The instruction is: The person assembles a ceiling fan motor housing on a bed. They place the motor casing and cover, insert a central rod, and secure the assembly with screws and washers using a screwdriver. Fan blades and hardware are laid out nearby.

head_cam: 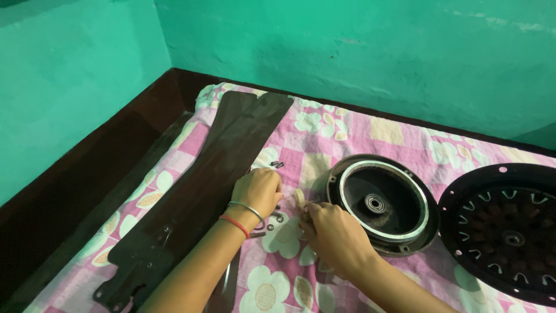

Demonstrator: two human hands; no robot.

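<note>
A small pale, cream-coloured piece (299, 199) sits pinched at the fingers of the right hand (331, 233), just at the 9 o'clock edge of a round dark metal motor housing (382, 203). The housing lies open side up on the patterned bed cloth, a bearing at its centre and a light ring inside its rim. A few small dark screws (277, 164) lie at 12 o'clock from the left hand (258, 190), more beside its knuckles.
</note>
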